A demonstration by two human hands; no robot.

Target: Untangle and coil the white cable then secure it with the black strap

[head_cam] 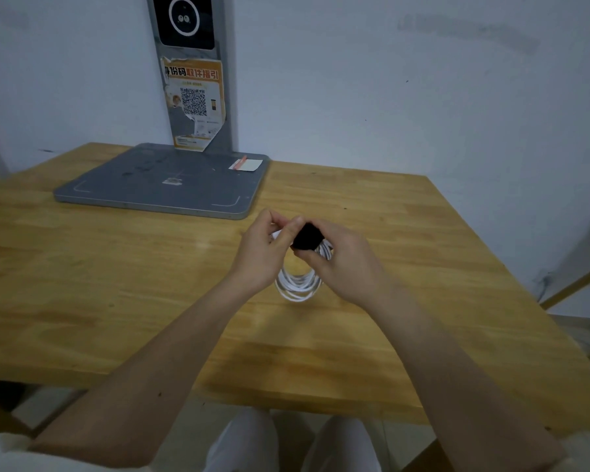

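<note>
Against the wall at far left, a grey platform device [157, 185] rests on the wooden table [82, 284], its upright column carrying an orange QR-code poster [194, 103]. Toward centre, the person's left hand [258, 250] is raised above the tabletop, fingertips pinching the top of the white cable [298, 289], which hangs between both hands as a coil of several loops. At the coil's top sits the black strap [308, 236], wrapped about the bundled strands. Right of it, the right hand [343, 264] grasps strap and cable together, thumb pressed below the strap.
</note>
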